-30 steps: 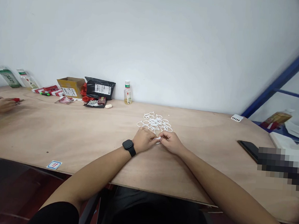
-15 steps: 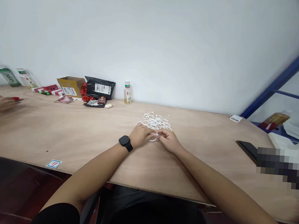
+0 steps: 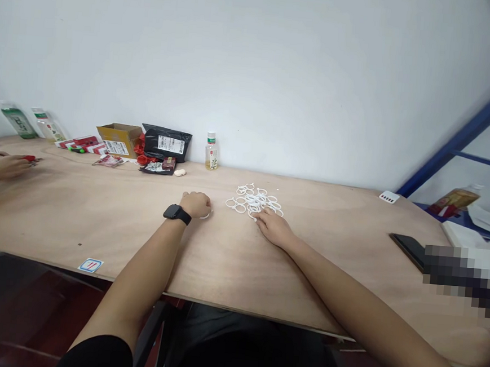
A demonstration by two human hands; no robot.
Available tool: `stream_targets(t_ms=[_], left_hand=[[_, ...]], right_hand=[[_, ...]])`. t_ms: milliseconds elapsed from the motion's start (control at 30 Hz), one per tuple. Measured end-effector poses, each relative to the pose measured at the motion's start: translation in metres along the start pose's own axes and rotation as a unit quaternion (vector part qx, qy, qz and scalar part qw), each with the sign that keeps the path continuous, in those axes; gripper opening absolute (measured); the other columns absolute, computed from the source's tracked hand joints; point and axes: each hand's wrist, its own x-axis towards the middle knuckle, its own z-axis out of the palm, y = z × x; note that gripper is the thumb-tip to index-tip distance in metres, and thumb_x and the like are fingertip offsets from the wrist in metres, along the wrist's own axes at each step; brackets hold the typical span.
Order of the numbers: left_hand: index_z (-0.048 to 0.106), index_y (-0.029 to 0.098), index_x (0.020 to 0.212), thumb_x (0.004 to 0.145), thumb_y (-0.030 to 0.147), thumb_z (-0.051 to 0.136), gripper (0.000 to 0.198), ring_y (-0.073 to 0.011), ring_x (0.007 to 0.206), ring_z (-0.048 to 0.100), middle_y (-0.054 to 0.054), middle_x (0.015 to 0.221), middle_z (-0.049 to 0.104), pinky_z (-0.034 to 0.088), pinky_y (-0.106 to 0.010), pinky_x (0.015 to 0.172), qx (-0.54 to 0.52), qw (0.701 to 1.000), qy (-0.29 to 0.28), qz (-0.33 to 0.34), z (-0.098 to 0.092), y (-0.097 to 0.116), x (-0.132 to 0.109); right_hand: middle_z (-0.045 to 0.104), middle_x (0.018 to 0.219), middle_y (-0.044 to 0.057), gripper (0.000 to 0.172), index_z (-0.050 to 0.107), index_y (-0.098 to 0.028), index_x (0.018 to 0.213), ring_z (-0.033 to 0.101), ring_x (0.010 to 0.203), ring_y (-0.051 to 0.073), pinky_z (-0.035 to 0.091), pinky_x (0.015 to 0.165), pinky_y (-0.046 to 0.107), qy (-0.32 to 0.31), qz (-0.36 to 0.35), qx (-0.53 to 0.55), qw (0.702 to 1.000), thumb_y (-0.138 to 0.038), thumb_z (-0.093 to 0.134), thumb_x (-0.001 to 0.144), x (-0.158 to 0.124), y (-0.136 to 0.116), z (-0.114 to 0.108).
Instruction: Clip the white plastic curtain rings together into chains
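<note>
A pile of several white plastic rings (image 3: 255, 201) lies on the wooden table (image 3: 140, 226), ahead of me. My left hand (image 3: 196, 204), with a black watch on its wrist, rests on the table left of the pile, fingers curled over a single white ring (image 3: 205, 216). My right hand (image 3: 271, 225) lies at the near edge of the pile, its fingertips pinching at a ring there. What it holds is too small to name.
Along the wall stand a small bottle (image 3: 211, 152), a black parcel bag (image 3: 165, 143), a cardboard box (image 3: 119, 139) and red packets. Another person's hand (image 3: 0, 165) rests at the far left. A black phone (image 3: 409, 248) lies right, beside a blue rack.
My hands, joined on one ring near the pile, have parted. The left hand has moved left with a ring and set down on the table; the right has gone to the pile.
</note>
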Motion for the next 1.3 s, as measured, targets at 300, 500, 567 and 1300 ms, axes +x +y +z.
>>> stream_targets(t_ms=[300,500,567,1300], left_hand=[[0.064,0.022,0.117,0.087,0.040,0.057,0.035,-0.0227,0.104,0.058,-0.009,0.114,0.064,0.042,-0.036,0.092,-0.128,0.931,0.176,0.291,0.026,0.089,-0.022],[0.068,0.023,0.103,0.091,0.044,0.055,0.027,-0.0207,0.099,0.060,-0.007,0.104,0.068,0.041,-0.035,0.087,-0.135,0.924,0.175,0.312,0.029,0.101,-0.027],[0.069,0.021,0.095,0.090,0.047,0.056,0.029,-0.0201,0.097,0.061,-0.006,0.099,0.069,0.041,-0.033,0.083,-0.145,0.927,0.166,0.304,0.030,0.097,-0.025],[0.062,0.019,0.077,0.085,0.050,0.060,0.033,-0.0162,0.069,0.064,-0.001,0.071,0.069,0.038,-0.028,0.071,-0.104,0.933,0.113,0.326,0.042,0.106,-0.028]], right_hand=[[0.060,0.086,0.002,0.011,0.059,-0.020,0.091,0.053,0.075,0.016,0.044,0.072,0.029,0.053,0.013,0.196,0.979,-0.025,0.050,0.086,-0.010,-0.013,-0.005],[0.058,0.071,-0.002,0.014,0.057,-0.019,0.077,0.053,0.067,0.014,0.042,0.064,0.026,0.027,0.056,0.359,0.931,-0.032,0.052,0.082,-0.012,-0.019,-0.005],[0.058,0.068,-0.002,0.014,0.058,-0.019,0.079,0.054,0.063,0.013,0.041,0.059,0.024,-0.016,0.081,0.409,0.909,-0.032,0.054,0.080,-0.012,-0.019,-0.004],[0.055,0.058,-0.003,0.012,0.060,-0.017,0.064,0.045,0.056,0.010,0.034,0.054,0.021,-0.073,0.036,0.344,0.936,-0.019,0.047,0.064,-0.015,-0.023,-0.009]])
